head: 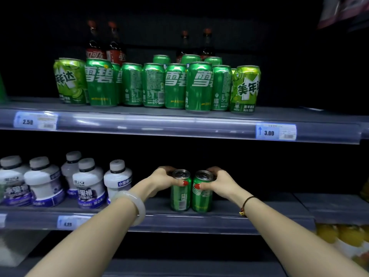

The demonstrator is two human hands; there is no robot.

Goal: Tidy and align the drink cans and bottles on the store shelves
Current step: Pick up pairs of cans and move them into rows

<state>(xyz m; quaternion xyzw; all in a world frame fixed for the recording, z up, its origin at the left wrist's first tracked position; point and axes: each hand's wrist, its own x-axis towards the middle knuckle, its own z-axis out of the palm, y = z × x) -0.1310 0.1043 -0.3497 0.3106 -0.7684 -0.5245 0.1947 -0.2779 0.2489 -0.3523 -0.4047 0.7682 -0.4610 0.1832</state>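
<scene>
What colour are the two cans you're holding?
Green with silver tops, both left can and right can; best seen in head view.

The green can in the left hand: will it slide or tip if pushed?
The green can is tall and narrow, so a push near its top may tip it. Pushed low, it probably slides on the smooth shelf.

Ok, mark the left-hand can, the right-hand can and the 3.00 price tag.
left-hand can [180, 196]: head view, middle of its green side.
right-hand can [202, 198]: head view, middle of its green side.
3.00 price tag [276, 132]: head view, printed face.
</scene>
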